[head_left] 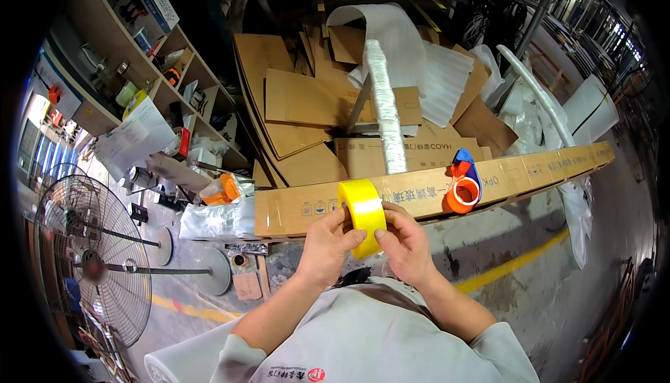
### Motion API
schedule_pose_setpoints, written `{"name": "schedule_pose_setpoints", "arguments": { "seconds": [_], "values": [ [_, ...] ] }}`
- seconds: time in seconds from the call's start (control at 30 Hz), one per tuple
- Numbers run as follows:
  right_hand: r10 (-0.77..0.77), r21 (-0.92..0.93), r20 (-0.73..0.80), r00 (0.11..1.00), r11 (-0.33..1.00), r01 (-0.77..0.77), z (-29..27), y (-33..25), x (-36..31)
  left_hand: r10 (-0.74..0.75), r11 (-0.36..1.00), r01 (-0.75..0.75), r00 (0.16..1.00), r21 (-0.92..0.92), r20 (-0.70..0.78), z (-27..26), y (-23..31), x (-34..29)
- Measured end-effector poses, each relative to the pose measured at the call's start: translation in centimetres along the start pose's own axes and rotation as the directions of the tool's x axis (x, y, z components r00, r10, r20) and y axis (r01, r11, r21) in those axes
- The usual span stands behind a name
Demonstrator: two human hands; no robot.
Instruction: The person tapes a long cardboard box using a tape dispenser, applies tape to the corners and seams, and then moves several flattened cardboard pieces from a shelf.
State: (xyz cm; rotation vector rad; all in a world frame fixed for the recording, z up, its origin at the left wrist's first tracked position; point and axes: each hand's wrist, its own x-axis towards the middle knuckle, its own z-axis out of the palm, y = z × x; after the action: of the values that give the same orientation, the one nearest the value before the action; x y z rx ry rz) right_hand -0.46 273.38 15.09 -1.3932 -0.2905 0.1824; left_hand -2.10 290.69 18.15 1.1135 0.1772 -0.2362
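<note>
A wide roll of yellow packing tape is held upright between my two hands, in front of my chest. My left hand grips its left side, the thumb on the tape's face. On the other side my right hand pinches the roll between thumb and fingers. Just beyond, a long cardboard box runs across the view. On top of that box, to the right of my hands, rests an orange and blue tape dispenser.
Flattened cardboard sheets and white foam wrap pile up behind the box. A film-wrapped post rises there. Cluttered shelves stand at the left, with a large floor fan nearer. A foam roll lies at lower left.
</note>
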Motion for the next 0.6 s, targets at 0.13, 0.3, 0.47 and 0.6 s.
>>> {"name": "schedule_pose_setpoints", "arguments": {
  "seconds": [0.13, 0.3, 0.47, 0.6],
  "values": [
    [0.287, 0.203, -0.010, 0.958, 0.939, -0.279, -0.1, -1.3, 0.9, 0.032, 0.998, -0.032, 0.999, 0.060, -0.007, 0.4, -0.2, -0.4],
    [0.464, 0.452, 0.009, 0.886, 0.788, -0.417, 0.2, -1.5, 2.2, 0.042, 0.997, -0.040, 0.998, 0.071, -0.035, 0.8, 0.1, -0.8],
    [0.369, 0.319, 0.002, 0.929, 0.881, -0.350, 1.0, -1.3, 1.3, -0.087, 0.974, 0.074, 0.995, -0.215, -0.052, -0.4, 0.5, -0.2],
    [0.333, 0.203, 0.043, 0.942, 0.920, -0.335, 1.0, -0.1, -0.3, -0.199, 0.924, 0.144, 0.972, -0.355, -0.123, -1.5, 0.1, 0.6]
  ]
}}
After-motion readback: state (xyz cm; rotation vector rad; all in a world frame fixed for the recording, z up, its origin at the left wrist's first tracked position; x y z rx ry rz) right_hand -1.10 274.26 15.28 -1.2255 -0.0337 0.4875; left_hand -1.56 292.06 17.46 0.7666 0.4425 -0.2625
